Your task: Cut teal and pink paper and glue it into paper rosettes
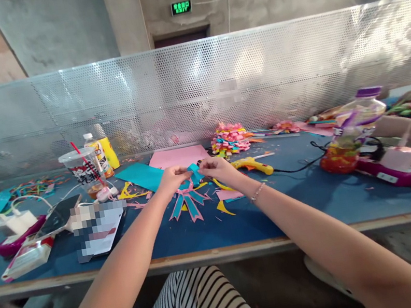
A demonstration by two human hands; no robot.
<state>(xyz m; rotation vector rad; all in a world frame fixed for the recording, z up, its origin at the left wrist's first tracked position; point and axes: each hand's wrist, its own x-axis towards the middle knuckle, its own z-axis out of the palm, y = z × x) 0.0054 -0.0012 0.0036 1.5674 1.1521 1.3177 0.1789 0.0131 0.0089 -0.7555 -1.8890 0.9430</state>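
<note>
Between my two hands a small piece of blue paper (194,172) is held up over the table. My left hand (173,179) pinches its left side, and my right hand (216,168) has closed fingers at its right side. Just below them lies a paper rosette (189,204) with pink and blue ribbon-like tails notched at the ends. Yellow paper scraps (224,207) and pink bits are scattered around it. Behind my left hand rests a larger blue sheet (140,177), and a pink sheet (178,156) lies farther back.
A yellow glue gun (253,165) lies right of my hands, near a pile of paper flowers (229,138). At left stand a drink cup (84,169), a bottle (91,149) and a phone (104,234). A purple-capped bottle (357,118), a power strip (395,169) and another person's arm (407,133) are at right.
</note>
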